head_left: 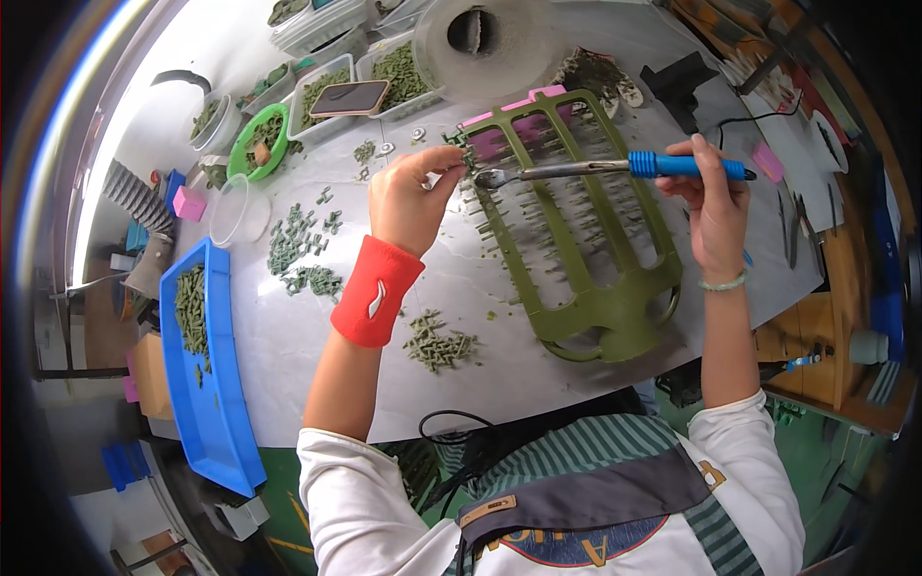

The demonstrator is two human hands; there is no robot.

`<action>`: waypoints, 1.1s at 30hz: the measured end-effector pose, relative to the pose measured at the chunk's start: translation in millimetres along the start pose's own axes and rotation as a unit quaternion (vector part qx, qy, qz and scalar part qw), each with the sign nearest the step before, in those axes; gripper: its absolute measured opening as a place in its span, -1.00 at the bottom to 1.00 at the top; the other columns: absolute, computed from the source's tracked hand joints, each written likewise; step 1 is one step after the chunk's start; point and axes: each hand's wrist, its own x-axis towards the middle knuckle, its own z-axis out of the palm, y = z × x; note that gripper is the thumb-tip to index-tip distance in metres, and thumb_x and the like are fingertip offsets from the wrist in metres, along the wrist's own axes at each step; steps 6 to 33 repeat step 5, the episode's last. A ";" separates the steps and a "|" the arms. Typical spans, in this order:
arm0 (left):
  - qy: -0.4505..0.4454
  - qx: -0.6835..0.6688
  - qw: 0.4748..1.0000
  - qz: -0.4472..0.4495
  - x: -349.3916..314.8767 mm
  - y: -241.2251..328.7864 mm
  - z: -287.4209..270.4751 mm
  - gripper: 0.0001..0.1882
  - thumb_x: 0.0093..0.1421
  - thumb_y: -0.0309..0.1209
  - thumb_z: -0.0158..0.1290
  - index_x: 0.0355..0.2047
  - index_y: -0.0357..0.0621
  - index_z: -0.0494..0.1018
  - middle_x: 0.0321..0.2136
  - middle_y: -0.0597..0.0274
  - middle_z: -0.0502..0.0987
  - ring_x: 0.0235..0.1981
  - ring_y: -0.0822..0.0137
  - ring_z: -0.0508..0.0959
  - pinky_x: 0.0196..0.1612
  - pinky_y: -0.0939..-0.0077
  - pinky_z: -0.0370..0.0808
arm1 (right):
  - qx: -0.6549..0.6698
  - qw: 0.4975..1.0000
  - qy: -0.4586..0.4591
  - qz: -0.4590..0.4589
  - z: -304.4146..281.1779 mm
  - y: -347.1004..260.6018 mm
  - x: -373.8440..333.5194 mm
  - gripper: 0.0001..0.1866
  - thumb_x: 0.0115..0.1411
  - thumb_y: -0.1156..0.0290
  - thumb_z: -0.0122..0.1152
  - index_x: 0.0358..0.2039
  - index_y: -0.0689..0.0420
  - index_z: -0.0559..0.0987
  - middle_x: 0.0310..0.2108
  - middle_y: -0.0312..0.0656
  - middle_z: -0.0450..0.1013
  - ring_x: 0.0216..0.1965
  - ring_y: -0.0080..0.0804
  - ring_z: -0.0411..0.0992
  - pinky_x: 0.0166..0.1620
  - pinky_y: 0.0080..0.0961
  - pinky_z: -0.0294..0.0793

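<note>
My right hand (pixel 713 197) grips the blue handle of a soldering iron (pixel 576 169), its metal shaft pointing left. The iron's tip lies beside the fingers of my left hand (pixel 411 206), which wears a red wristband (pixel 377 291). Those fingers are pinched together at a small dark green plastic piece (pixel 468 154), partly hidden by them. Beneath the iron sits an olive green plastic frame (pixel 619 312) with long bars and rows of small pieces along them. A pink block (pixel 490 142) shows under its far end.
Loose green pieces (pixel 300 240) and an olive pile (pixel 437 343) lie on the grey table. A blue tray (pixel 252 461) stands left. Behind are a green bowl (pixel 237 163), tubs (pixel 357 123) with a phone (pixel 349 98) on top, and a round translucent container (pixel 437 58).
</note>
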 end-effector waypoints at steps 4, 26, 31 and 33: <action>0.007 0.102 0.993 0.055 6.2 -3.0 10.0 -0.86 0.03 -0.44 0.25 -0.35 -0.07 0.63 -0.39 0.21 0.63 -0.29 0.28 0.58 -0.19 0.42 0.49 | 0.024 1.000 -0.003 -0.002 -2.4 13.0 4.7 -0.69 0.26 0.21 0.18 -0.31 0.24 0.60 -0.41 -0.15 0.57 -0.51 -0.43 0.57 -0.37 -0.57 0.60; 0.002 0.123 0.991 0.051 7.0 -3.2 12.3 -0.88 0.03 -0.40 0.24 -0.37 -0.04 0.63 -0.39 0.19 0.62 -0.22 0.24 0.58 -0.14 0.36 0.48 | 0.031 1.000 -0.003 -0.002 -1.3 16.0 5.0 -0.70 0.26 0.21 0.18 -0.30 0.23 0.60 -0.40 -0.15 0.57 -0.51 -0.42 0.57 -0.37 -0.56 0.61; 0.002 0.123 0.991 0.051 7.0 -3.2 12.3 -0.88 0.03 -0.40 0.24 -0.37 -0.04 0.63 -0.39 0.19 0.62 -0.22 0.24 0.58 -0.14 0.36 0.48 | 0.031 1.000 -0.003 -0.002 -1.3 16.0 5.0 -0.70 0.26 0.21 0.18 -0.30 0.23 0.60 -0.40 -0.15 0.57 -0.51 -0.42 0.57 -0.37 -0.56 0.61; 0.002 0.123 0.991 0.051 7.0 -3.2 12.3 -0.88 0.03 -0.40 0.24 -0.37 -0.04 0.63 -0.39 0.19 0.62 -0.22 0.24 0.58 -0.14 0.36 0.48 | 0.031 1.000 -0.003 -0.002 -1.3 16.0 5.0 -0.70 0.26 0.21 0.18 -0.30 0.23 0.60 -0.40 -0.15 0.57 -0.51 -0.42 0.57 -0.37 -0.56 0.61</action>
